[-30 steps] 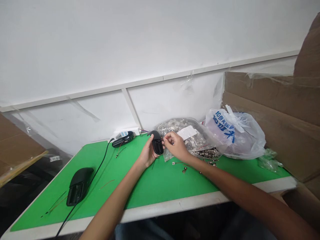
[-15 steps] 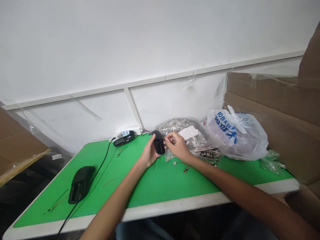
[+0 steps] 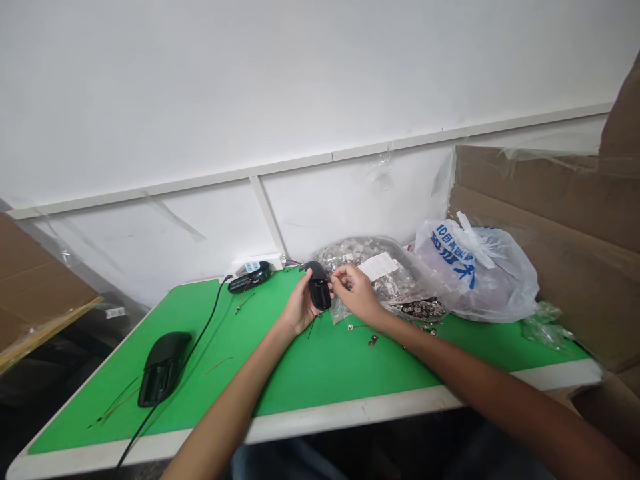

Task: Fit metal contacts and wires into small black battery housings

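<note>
My left hand (image 3: 298,308) is closed around a black curved plastic housing (image 3: 319,295) with an open, slot-like compartment facing me. At the housing's right edge, my right hand (image 3: 356,292) pinches its thumb and forefinger together; whatever lies between the fingertips is too small to make out. Behind both hands rests a clear plastic bag (image 3: 343,250) full of small metal parts. Loose metal parts (image 3: 420,309) spill out by its mouth, and a few small pieces (image 3: 373,341) lie on the green mat (image 3: 320,373) under my right forearm.
A similar black housing (image 3: 164,369) sits at the left, with a black cable (image 3: 205,333) running past it and thin wires (image 3: 117,403) beside it. Another black device (image 3: 249,278) leans by a white power strip (image 3: 259,261). A tied white bag (image 3: 475,273) and cardboard (image 3: 540,220) stand right.
Both hands stay in nearly the same place, with the housing still in my left hand. The whole view has shifted very slightly.
</note>
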`<action>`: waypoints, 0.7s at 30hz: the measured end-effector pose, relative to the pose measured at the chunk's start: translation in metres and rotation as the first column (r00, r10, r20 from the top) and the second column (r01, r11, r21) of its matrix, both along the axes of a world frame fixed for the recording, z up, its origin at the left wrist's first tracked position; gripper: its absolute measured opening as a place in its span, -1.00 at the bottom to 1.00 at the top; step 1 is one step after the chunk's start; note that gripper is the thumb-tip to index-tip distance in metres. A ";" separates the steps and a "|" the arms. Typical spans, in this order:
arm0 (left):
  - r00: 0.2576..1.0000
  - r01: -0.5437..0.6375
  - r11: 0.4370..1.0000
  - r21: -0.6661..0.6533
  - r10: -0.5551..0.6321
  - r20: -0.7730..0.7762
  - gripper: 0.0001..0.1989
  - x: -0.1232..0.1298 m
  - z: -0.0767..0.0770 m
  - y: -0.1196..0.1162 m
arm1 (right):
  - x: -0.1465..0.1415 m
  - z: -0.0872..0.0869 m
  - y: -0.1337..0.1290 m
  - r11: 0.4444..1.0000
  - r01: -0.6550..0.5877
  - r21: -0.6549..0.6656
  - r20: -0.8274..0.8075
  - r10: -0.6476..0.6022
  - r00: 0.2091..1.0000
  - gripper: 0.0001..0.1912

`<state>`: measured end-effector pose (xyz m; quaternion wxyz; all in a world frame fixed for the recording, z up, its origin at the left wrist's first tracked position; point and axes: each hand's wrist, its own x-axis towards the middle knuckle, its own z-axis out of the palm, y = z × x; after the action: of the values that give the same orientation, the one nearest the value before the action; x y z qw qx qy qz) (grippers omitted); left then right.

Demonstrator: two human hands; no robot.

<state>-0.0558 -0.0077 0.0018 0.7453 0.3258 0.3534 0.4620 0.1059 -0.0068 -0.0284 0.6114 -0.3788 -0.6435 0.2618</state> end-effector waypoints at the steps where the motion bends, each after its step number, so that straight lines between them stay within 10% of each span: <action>1: 1.000 0.000 1.000 0.003 0.000 0.000 -0.56 0.000 0.000 0.000 | 0.000 -0.001 0.000 1.000 0.007 0.002 0.008 -0.007 1.000 -0.95; 21: 1.000 -0.009 0.999 0.036 0.010 -0.024 -0.57 0.000 -0.005 0.000 | -0.001 -0.006 0.001 0.996 0.070 0.051 0.130 -0.076 0.989 -0.98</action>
<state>-0.0560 -0.0072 -0.0035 0.7329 0.3429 0.3555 0.4679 0.1048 -0.0060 -0.0344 0.5855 -0.4043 -0.6740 0.1987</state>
